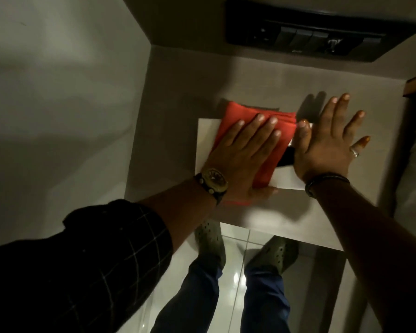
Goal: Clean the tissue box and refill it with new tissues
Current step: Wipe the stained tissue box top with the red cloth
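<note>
Wiping step, box top. Left hand (244, 150) lies flat, fingers out, palm pressing red cloth (240, 116) onto white tissue box (205, 138); nothing pinched. Right hand (327, 143) open, fingers spread, its thumb edge against box's right side to brace it. Box sits on grey ledge (178, 97), under and between both hands. Best way, I reckon: keep pressure even, sweep w/ whole palm, work round dark slot (287, 157) just beside cloth, don't let box slide.
</note>
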Demonstrator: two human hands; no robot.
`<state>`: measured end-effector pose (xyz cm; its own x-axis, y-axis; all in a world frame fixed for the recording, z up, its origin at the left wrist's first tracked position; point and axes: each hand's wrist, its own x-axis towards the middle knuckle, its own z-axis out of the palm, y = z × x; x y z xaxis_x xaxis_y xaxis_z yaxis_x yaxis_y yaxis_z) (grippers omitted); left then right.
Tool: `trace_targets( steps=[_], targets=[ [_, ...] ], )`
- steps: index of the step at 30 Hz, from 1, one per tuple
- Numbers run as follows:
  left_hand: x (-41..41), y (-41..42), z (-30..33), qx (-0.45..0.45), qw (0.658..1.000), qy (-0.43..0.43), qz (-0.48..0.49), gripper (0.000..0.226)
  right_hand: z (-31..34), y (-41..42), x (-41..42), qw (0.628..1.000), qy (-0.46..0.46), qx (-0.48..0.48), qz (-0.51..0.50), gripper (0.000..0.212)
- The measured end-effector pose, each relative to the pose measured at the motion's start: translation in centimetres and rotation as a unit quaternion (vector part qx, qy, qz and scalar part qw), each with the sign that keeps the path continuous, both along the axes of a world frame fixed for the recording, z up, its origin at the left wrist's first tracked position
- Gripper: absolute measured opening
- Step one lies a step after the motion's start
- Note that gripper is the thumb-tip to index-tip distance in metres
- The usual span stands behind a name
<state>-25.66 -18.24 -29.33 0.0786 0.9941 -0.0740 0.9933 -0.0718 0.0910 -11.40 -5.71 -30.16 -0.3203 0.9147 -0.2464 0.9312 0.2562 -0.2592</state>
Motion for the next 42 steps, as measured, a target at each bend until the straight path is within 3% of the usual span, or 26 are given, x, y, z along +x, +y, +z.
trace_targets(
  steps=[3,5,8,11,15,25,33,35,40,42],
  targets=[
    [-2.8,-0.8,-0.1,-0.002,0.999,0.009,-0.052,0.097,0.1,-0.1,0.0,1.000,-0.009,0.005,-0.001,0.081],
    [-4.4,-1.6,-0.1,0.000,0.999,0.016,-0.038,0.091,0.1,-0.1,0.0,1.000,-0.013,0.005,-0.001,0.081],
    [-4.7,-2.8,-0.4,0.011,0.995,-0.020,0.094,0.081,0.0,-0.1,-0.1,1.000,-0.007,0.009,-0.004,0.077],
    [-3.1,-3.2,-0.3,-0.007,0.966,-0.068,0.250,0.080,0.0,-0.2,0.1,1.000,-0.005,0.010,-0.012,0.075],
    [-0.8,-2.9,0.0,-0.013,0.934,-0.060,0.353,0.081,0.0,-0.2,-0.2,1.000,-0.011,0.012,-0.021,0.075],
    [5.1,-2.0,0.0,-0.007,0.985,-0.057,0.162,0.070,-0.3,-0.1,0.1,1.000,0.007,0.019,-0.014,0.066],
    [-5.3,-6.0,0.1,0.006,0.998,0.049,-0.042,0.074,0.1,-0.2,0.1,1.000,0.020,0.013,-0.011,0.065],
    [-5.9,-6.3,-0.2,0.011,0.998,0.048,-0.039,0.074,0.1,-0.2,0.0,0.999,0.021,0.021,-0.014,0.065],
    [-2.7,-5.4,-0.7,0.027,0.987,-0.043,0.154,0.077,-0.3,-0.5,-0.1,0.999,0.008,0.034,-0.011,0.071],
    [-2.9,-4.7,-0.8,0.029,0.983,-0.050,0.174,0.078,-0.2,-0.5,0.0,0.999,0.002,0.042,-0.007,0.073]
  ],
)
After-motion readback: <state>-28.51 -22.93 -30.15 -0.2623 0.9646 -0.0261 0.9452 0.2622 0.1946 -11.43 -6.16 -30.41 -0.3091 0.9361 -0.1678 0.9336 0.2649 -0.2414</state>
